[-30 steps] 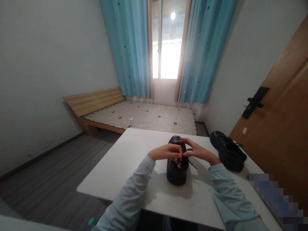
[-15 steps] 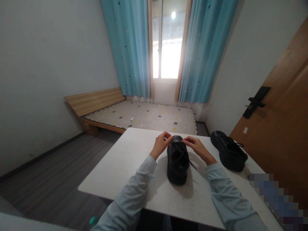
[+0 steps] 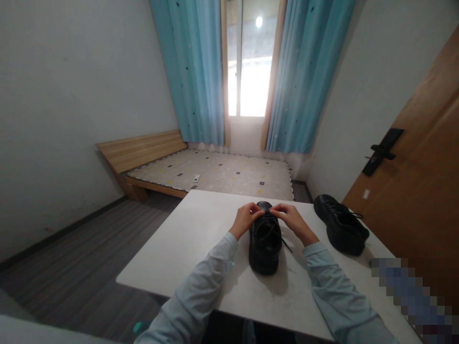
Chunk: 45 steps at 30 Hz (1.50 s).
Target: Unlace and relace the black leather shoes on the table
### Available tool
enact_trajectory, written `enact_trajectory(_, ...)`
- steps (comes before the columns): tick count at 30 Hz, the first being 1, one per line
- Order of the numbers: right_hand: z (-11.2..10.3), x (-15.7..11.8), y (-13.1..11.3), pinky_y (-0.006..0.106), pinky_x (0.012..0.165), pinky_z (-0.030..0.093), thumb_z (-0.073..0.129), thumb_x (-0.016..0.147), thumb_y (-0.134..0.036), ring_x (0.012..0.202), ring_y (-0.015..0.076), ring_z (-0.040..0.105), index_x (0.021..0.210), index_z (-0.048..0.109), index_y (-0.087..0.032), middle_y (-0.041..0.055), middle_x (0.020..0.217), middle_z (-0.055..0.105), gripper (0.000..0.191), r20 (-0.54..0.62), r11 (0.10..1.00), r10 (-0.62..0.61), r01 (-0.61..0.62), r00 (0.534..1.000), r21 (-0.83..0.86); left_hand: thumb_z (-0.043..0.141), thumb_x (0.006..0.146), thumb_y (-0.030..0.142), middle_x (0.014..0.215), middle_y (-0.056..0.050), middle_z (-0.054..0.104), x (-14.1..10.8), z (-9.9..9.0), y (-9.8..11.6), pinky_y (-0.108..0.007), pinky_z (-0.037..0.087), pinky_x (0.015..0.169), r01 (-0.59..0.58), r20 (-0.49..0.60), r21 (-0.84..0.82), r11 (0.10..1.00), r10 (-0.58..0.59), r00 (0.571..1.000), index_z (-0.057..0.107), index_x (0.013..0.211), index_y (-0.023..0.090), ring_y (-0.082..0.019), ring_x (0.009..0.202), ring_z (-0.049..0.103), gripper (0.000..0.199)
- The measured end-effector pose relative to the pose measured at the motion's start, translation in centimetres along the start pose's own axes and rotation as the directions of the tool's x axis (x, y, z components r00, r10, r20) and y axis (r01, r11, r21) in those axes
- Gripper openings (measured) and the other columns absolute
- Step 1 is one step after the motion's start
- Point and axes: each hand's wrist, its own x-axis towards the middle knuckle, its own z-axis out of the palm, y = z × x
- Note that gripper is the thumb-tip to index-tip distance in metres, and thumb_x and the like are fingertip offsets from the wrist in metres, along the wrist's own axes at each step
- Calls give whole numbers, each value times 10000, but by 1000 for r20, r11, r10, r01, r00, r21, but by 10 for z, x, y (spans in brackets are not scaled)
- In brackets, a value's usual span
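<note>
A black lace-up shoe [image 3: 264, 253] stands on the white table [image 3: 172, 239], its toe pointing toward the window and its opening toward me. Both hands are at the laces near the toe. My left hand [image 3: 246, 218] pinches at the lacing from the left side, fingers closed. From the right, my right hand [image 3: 291, 218] also has its fingertips pressed together at the laces. What exactly sits between the fingertips is too small to make out. A loose lace end hangs off the shoe's right side.
The other black shoe [image 3: 342, 227] stands at the table's right edge. Beyond the table is a bed [image 3: 222, 169] with a white remote [image 3: 196, 178] on it. A wooden door [image 3: 412, 191] is on the right, and blue curtains [image 3: 201, 71] frame the window.
My left hand has moved right and slightly toward me, onto the laces. My right hand has shifted slightly left. The shoe has stayed in place.
</note>
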Motion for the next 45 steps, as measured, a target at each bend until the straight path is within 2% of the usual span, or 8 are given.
enact_trajectory(4,1,1,-1,378,812,460,651,664,-514,825,252,640,704,693,-154,86,796,714,365,7,999,-11,11,1000,-42,630,757,334,735,-18,646,1,4,-3,-261,460,674,-2,2,23,1000,2,1000,615,757,155,-148,690,590,180)
enact_trajectory(9,6,4,4,384,849,440,627,688,-501,874,257,629,661,666,-169,91,856,710,335,11,996,-56,57,998,-62,551,815,266,783,-27,611,0,9,-7,-278,448,715,-61,-30,131,990,66,997,555,775,159,-151,734,558,114)
enact_trajectory(13,7,5,15,375,797,451,589,715,-488,820,234,610,672,623,-167,96,852,688,325,-57,995,-47,42,997,-87,498,846,223,785,-32,582,-1,9,-8,-284,438,728,-76,-32,208,975,84,996,508,787,162,-160,757,543,85)
enact_trajectory(19,4,5,22,341,724,456,550,738,-492,755,204,577,734,609,-157,71,770,652,340,-55,994,-16,10,998,-106,487,855,182,790,-47,574,-1,5,-4,-297,438,734,-26,-13,258,966,30,999,456,767,168,-176,780,560,94)
enact_trajectory(31,-3,0,23,290,595,412,568,706,-495,623,172,521,613,588,-167,21,574,577,341,-68,982,17,-29,998,-187,465,855,141,773,-48,554,-2,4,-3,-321,446,748,-24,-5,229,973,26,1000,389,728,184,-180,792,555,154)
enact_trajectory(39,-4,0,22,287,569,396,594,674,-493,609,179,519,570,578,-169,26,548,568,341,-71,980,47,-60,996,-191,484,848,120,770,-47,595,-2,3,-3,-290,440,696,-54,-2,222,974,56,998,466,806,161,-177,750,581,62)
enact_trajectory(43,-3,1,22,296,590,405,593,674,-488,633,188,529,565,575,-172,30,560,575,335,-80,976,37,-53,996,-210,480,852,113,854,-68,612,-1,-3,1,-308,430,799,-172,49,378,910,166,985,545,828,161,-193,872,561,85)
enact_trajectory(45,-3,2,22,296,592,407,592,675,-485,634,187,529,570,579,-171,30,566,578,331,-80,974,36,-53,996,-220,464,870,136,881,-77,610,-2,-5,4,-313,424,818,-184,67,466,865,173,983,563,849,164,-201,908,540,105)
